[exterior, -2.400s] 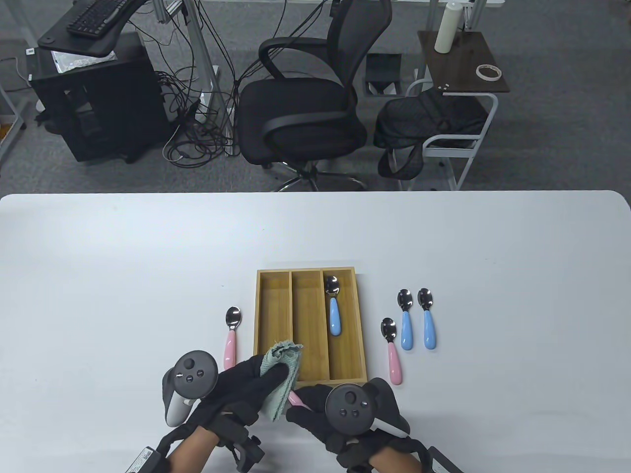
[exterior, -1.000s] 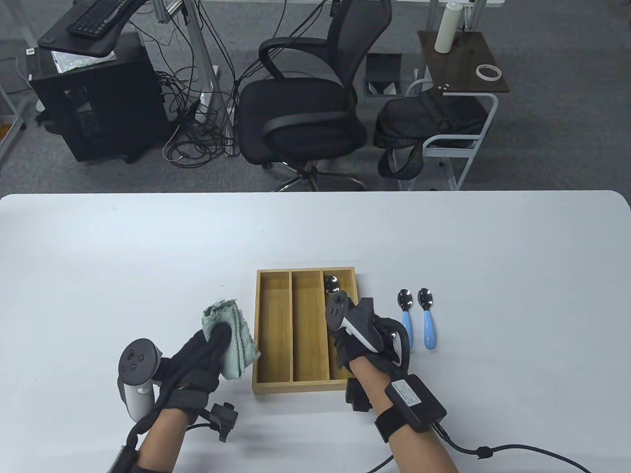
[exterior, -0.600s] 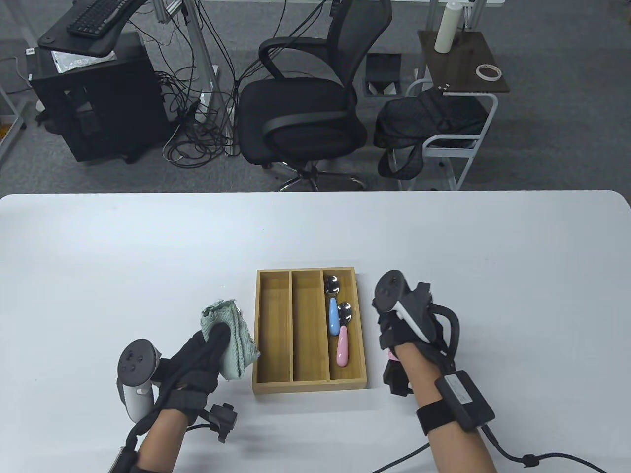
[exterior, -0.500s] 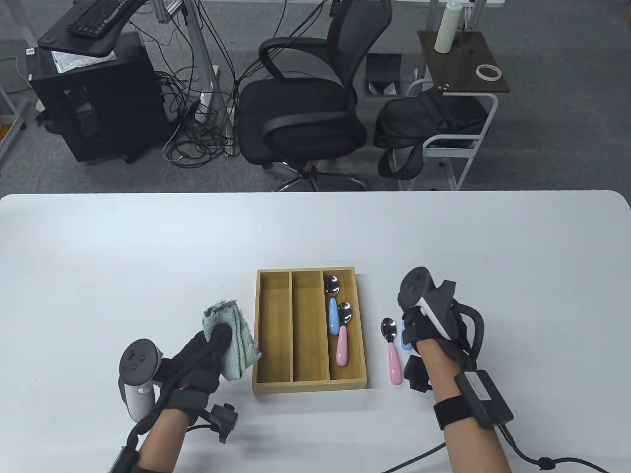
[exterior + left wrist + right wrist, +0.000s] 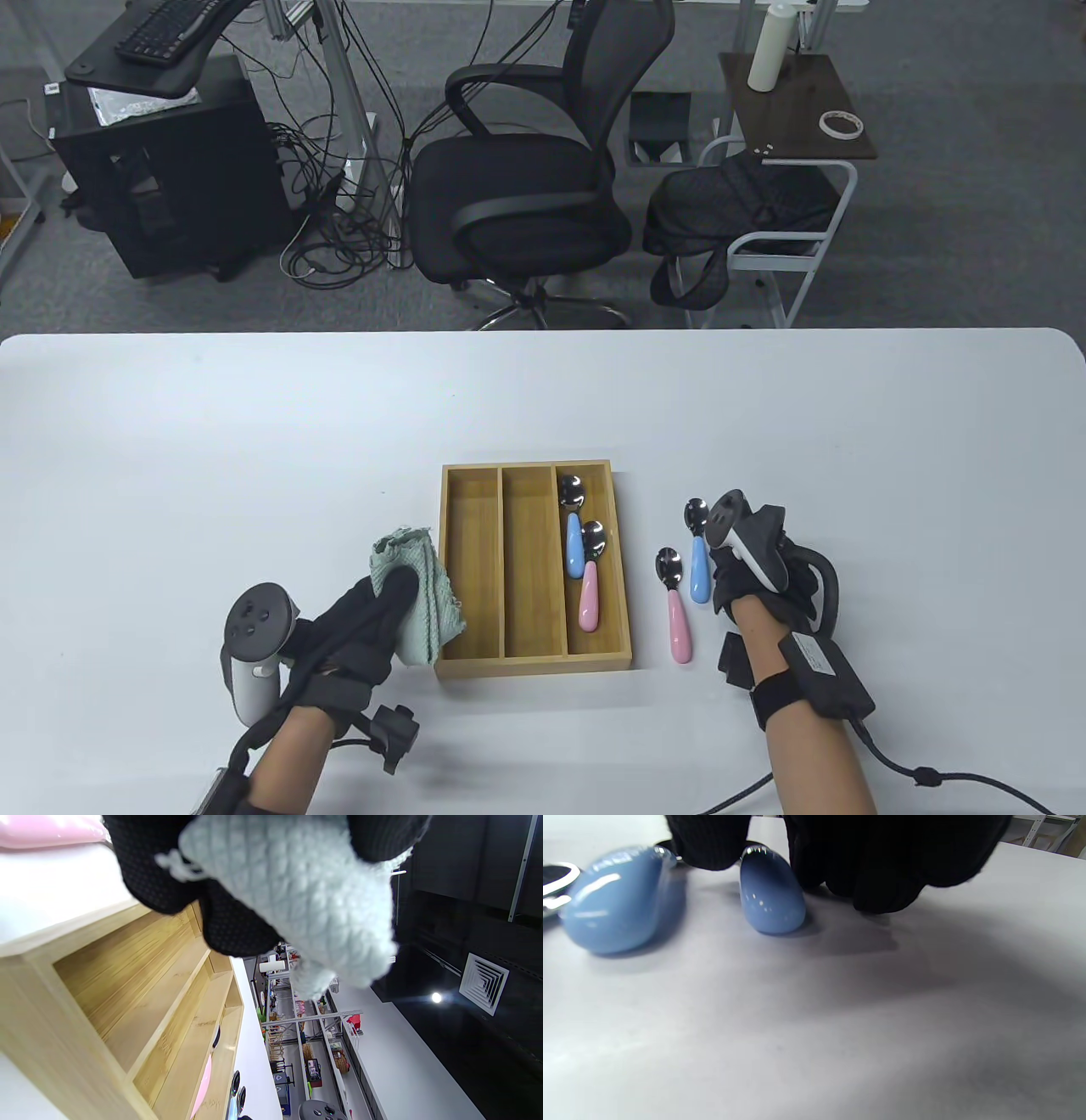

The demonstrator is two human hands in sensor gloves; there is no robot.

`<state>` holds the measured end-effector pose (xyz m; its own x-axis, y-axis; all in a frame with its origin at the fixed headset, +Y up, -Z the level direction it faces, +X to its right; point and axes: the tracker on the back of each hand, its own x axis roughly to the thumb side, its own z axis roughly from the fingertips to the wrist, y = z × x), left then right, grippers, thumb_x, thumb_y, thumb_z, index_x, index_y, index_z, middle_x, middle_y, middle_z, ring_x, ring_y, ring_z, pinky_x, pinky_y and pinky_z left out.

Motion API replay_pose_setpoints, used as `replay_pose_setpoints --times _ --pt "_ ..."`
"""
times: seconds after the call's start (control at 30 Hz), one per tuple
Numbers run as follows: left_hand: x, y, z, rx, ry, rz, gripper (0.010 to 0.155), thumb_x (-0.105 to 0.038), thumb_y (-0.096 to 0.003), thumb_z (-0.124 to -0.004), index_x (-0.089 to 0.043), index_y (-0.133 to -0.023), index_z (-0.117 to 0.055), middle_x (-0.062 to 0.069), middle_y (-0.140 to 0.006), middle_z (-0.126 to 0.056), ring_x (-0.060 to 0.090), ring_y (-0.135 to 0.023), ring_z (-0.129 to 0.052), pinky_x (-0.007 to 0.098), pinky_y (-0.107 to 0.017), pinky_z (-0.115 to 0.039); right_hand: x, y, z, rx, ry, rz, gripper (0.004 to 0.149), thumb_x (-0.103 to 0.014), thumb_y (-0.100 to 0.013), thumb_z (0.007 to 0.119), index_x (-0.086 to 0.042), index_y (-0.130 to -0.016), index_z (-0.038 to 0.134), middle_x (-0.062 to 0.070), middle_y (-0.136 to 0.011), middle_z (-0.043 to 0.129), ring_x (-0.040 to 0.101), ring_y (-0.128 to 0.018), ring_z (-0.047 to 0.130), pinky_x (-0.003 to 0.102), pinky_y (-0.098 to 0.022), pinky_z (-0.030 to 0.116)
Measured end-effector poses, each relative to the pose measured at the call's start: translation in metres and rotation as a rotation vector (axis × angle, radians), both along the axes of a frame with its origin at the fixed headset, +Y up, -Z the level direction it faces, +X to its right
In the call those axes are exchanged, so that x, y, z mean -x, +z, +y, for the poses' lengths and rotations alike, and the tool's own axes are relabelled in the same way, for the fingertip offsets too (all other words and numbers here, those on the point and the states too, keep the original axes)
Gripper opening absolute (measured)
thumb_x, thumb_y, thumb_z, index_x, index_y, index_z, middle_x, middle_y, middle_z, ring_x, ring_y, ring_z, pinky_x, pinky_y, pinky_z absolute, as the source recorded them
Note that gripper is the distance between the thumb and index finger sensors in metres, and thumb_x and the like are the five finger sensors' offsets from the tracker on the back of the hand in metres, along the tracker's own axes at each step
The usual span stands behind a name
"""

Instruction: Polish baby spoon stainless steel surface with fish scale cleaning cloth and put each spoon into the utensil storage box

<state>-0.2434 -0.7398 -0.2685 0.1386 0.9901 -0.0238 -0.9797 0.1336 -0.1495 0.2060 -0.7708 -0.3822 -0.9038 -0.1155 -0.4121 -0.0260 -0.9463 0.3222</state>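
Two spoons (image 5: 584,570) lie lengthwise, bowls away.

My right grip (image 5: 747,560) sits hemmed by two blue spoons (image 5: 699,567); the box (image 5: 475,560) has two bare slots, counter (image 5: 254,441) beyond lies open

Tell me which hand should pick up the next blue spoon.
Right. The right hand already sits over the rightmost blue spoon, its fingers down around the handle, while the left hand grips the cleaning cloth.
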Motion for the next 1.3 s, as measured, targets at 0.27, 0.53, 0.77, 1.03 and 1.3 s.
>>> replay_pose_setpoints --times 0.27,0.53,0.77,1.03,1.3 --pt "-0.005 0.001 -0.002 0.006 -0.003 -0.032 0.050 -0.051 -0.0626 -0.062 -0.013 -0.090 -0.080 -0.003 -0.070 -0.097 0.018 -0.058 -0.106 0.045 -0.051 -0.087 -0.014 0.011 0.003 -0.038 -0.095 -0.013 0.051 -0.042 -0.065 0.061 -0.001 -0.095 0.064 0.017 -0.085 0.075 0.031 -0.063 0.088 0.044 -0.049 0.079" --pt "-0.008 0.001 -0.007 0.044 0.091 -0.055 0.054 -0.053 -0.0635 -0.057 -0.014 -0.096 -0.075 0.001 -0.080 -0.094 0.023 -0.066 -0.103 0.048 -0.055 -0.084 0.026 0.054 0.081 -0.273 -0.421 0.245 0.048 -0.044 -0.065 0.059 -0.008 -0.097 0.061 0.014 -0.089 0.073 0.030 -0.065 0.091 0.042 -0.051 0.082" --pt "-0.007 0.001 -0.008 0.051 0.156 -0.071 0.058 -0.054 -0.0636 -0.053 -0.013 -0.103 -0.069 0.007 -0.091 -0.088 0.030 -0.076 -0.098 0.052 -0.059 -0.080 0.104 0.094 0.110 -0.286 -0.691 0.602 0.047 -0.044 -0.065 0.061 -0.011 -0.098 0.062 0.012 -0.089 0.074 0.028 -0.064 0.091 0.040 -0.050 0.082" --pt "-0.016 0.001 -0.008 0.039 0.180 -0.165 0.062 -0.054 -0.0633 -0.051 -0.012 -0.107 -0.064 0.010 -0.098 -0.084 0.034 -0.082 -0.094 0.054 -0.062 -0.077 0.153 0.122 0.097 -0.257 -0.717 0.806 0.046 -0.045 -0.064 0.061 -0.013 -0.097 0.064 0.011 -0.089 0.075 0.027 -0.063 0.092 0.039 -0.050 0.082" --pt "-0.040 0.005 -0.005 0.004 0.078 -0.274 0.059 -0.051 -0.0622 -0.063 -0.012 -0.106 -0.065 0.009 -0.096 -0.085 0.030 -0.077 -0.097 0.051 -0.060 -0.080 0.158 0.134 0.071 -0.197 -0.819 0.867 0.046 -0.046 -0.064 0.062 -0.015 -0.097 0.065 0.010 -0.088 0.076 0.026 -0.063 0.092 0.039 -0.049 0.083"
